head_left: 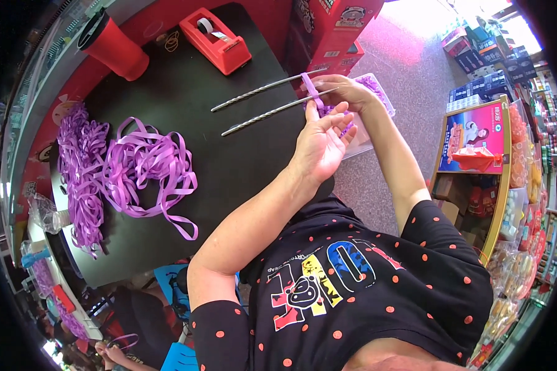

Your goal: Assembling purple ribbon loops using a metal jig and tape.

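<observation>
Two long, spiral-fluted metal rods like drill bits [247, 125] stretch side by side over the right edge of the black table. A flat purple ribbon [309, 86] passes around both near their right ends. My right hand [346, 93] is closed at this ribbon, its fingertips partly hidden behind the rods. Just below, my left hand [322, 145] is palm up with its fingers loosely apart, the thumb by the ribbon's lower end. More purple ribbon shows behind the fingers, above a clear plastic bin [360, 145] with purple pieces in it.
A large tangle of purple ribbon [145, 164] lies on the black table [229, 179]. Toward the back are a red tape dispenser [216, 42] and a red tumbler [114, 49]. Red boxes [328, 31] stand beyond. Shelves with goods line the right. Another person's hands [112, 353] are at lower left.
</observation>
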